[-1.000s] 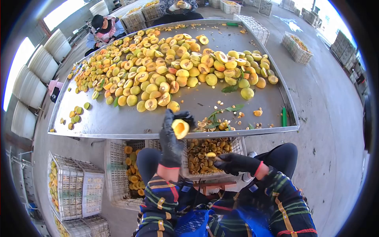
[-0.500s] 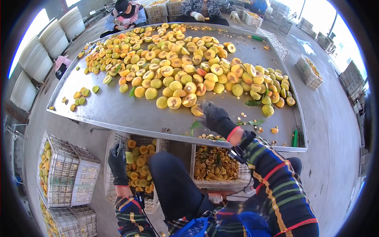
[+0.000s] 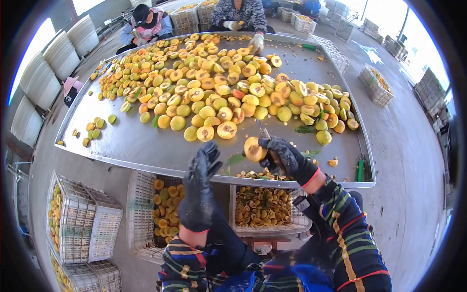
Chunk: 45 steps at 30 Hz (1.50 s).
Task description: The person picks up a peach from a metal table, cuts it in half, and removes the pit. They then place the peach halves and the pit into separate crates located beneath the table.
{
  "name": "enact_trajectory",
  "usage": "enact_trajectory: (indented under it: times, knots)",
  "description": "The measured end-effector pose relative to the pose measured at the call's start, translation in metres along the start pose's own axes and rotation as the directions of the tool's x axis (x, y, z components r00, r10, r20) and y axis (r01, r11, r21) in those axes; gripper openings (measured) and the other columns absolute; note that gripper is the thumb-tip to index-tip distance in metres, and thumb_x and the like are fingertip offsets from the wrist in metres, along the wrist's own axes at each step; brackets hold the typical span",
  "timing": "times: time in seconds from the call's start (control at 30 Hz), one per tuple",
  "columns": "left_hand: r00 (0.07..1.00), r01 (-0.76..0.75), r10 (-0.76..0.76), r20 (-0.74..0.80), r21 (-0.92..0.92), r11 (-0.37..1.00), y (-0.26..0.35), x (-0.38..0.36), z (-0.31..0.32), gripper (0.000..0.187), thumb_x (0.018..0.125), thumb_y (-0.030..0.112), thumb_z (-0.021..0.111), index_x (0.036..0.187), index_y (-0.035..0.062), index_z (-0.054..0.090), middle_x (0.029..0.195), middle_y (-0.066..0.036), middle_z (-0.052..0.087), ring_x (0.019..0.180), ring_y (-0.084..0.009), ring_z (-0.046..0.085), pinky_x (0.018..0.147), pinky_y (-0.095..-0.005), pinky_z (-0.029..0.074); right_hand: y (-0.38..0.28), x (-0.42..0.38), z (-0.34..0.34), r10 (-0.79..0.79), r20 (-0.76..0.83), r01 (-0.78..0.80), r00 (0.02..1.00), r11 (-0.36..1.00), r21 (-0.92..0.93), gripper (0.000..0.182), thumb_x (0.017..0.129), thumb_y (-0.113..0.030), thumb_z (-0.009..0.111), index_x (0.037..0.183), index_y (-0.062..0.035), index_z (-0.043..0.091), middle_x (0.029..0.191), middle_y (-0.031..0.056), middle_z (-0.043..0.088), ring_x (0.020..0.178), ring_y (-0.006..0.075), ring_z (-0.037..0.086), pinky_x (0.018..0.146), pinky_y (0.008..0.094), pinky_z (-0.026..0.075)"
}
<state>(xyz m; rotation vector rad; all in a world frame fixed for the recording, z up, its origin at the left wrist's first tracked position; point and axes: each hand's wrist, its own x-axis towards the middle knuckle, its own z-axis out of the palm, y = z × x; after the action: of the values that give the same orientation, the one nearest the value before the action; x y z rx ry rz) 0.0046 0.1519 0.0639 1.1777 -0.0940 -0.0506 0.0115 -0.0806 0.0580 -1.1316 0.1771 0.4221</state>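
Note:
My right hand, in a black glove, is over the front part of the metal table, closed on a halved yellow peach whose cut face shows. A thin metal tool also sticks up from that hand; its handle is mostly hidden by the fingers. My left hand, also gloved in black, is raised at the table's front edge. Its fingers are stretched out and hold nothing. Beyond both hands lies a large heap of peach halves, some cut side up.
Below the table edge stand a crate of peach halves and a crate of pits and scraps. A green-handled tool lies at the table's right corner. Stacked crates are at left. Two people work across the metal table.
My right hand has lifted a peach half off the table and drawn it nearer. My left hand has come up from the left crate. A co-worker's gloved hand now reaches to the heap.

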Motion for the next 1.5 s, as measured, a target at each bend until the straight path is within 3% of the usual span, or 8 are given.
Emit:
enact_trajectory:
  times: [0.1,0.27,0.37,0.47,0.57,0.6,0.7,1.5]
  knots:
    - [0.935,0.355,-0.313,0.167,-0.462,0.813,-0.041,-0.001,0.056,0.046,0.100,0.039,0.039,0.125,0.0013,0.050,0.117,-0.010,0.059,0.106,-0.0197,0.059,0.094,-0.0363,0.047,-0.006,-0.045,-0.010,0.044,-0.067,-0.054,0.997,0.989,-0.139,0.041,0.089,-0.034,0.061,0.118,-0.0057,0.056,0.074,0.0003,0.061,0.059,0.0059,0.058,0.042,0.0186,0.042]
    - [0.698,0.706,-0.624,0.353,-0.484,0.517,-0.082,-0.008,0.097,0.053,0.092,0.055,0.045,0.119,0.0098,0.054,0.115,-0.011,0.061,0.102,-0.0269,0.061,0.086,-0.0426,0.053,0.000,-0.074,-0.024,0.003,-0.047,-0.015,0.999,0.966,-0.259,0.042,0.091,-0.023,0.060,0.126,-0.0008,0.051,0.093,0.0083,0.064,0.084,0.0128,0.065,0.061,0.0236,0.049]
    - [0.669,0.740,-0.640,0.378,-0.425,0.522,-0.102,-0.006,0.103,0.055,0.092,0.054,0.044,0.123,0.0097,0.052,0.114,-0.012,0.060,0.102,-0.0268,0.060,0.085,-0.0430,0.053,0.028,-0.062,-0.047,-0.687,0.015,0.418,0.727,0.425,-0.803,0.037,0.092,-0.021,0.058,0.121,0.0020,0.052,0.092,0.0117,0.064,0.086,0.0222,0.065,0.071,0.0296,0.050]
    - [0.683,0.730,-0.569,0.459,-0.461,0.505,-0.114,0.001,0.105,0.059,0.096,0.053,0.037,0.130,0.0053,0.047,0.120,-0.015,0.057,0.105,-0.0295,0.058,0.088,-0.0436,0.051,0.015,-0.076,-0.042,-0.840,-0.152,0.375,0.521,0.385,-0.843,0.032,0.092,-0.019,0.058,0.114,0.0035,0.052,0.091,0.0139,0.063,0.084,0.0255,0.065,0.073,0.0338,0.050]
    - [0.768,0.640,-0.472,0.433,-0.488,0.594,-0.118,0.011,0.103,0.059,0.097,0.051,0.034,0.132,0.0049,0.046,0.124,-0.016,0.054,0.110,-0.0292,0.056,0.090,-0.0435,0.050,0.002,-0.096,-0.049,-0.265,-0.382,0.243,0.885,0.964,-0.105,0.027,0.093,-0.018,0.057,0.112,0.0008,0.052,0.087,0.0132,0.062,0.076,0.0239,0.063,0.069,0.0329,0.049]
    - [0.804,0.594,-0.446,0.393,-0.514,0.619,-0.113,0.013,0.107,0.058,0.098,0.050,0.033,0.132,0.0040,0.045,0.125,-0.016,0.053,0.110,-0.0287,0.055,0.090,-0.0432,0.050,0.009,-0.094,-0.047,-0.465,-0.281,0.253,0.840,0.792,-0.555,0.027,0.094,-0.020,0.055,0.113,-0.0012,0.052,0.086,0.0164,0.063,0.074,0.0298,0.063,0.064,0.0364,0.049]
    - [0.898,0.432,-0.326,0.295,-0.452,0.781,-0.118,0.014,0.108,0.057,0.099,0.046,0.033,0.132,0.0008,0.044,0.126,-0.016,0.052,0.112,-0.0268,0.054,0.093,-0.0408,0.048,0.038,-0.092,-0.045,-0.425,-0.151,0.147,0.892,0.591,-0.793,0.025,0.094,-0.021,0.054,0.110,-0.0017,0.053,0.086,0.0215,0.063,0.076,0.0361,0.062,0.062,0.0406,0.048]
    - [0.989,0.131,-0.148,-0.009,-0.409,0.903,-0.116,-0.003,0.120,0.044,0.101,0.035,0.036,0.108,-0.0036,0.056,0.102,-0.016,0.063,0.096,-0.0275,0.061,0.092,-0.0399,0.048,0.077,-0.064,-0.018,-0.465,-0.161,0.181,0.870,0.608,-0.773,0.019,0.095,-0.018,0.049,0.103,-0.0008,0.052,0.083,0.0244,0.060,0.077,0.0436,0.058,0.063,0.0451,0.046]
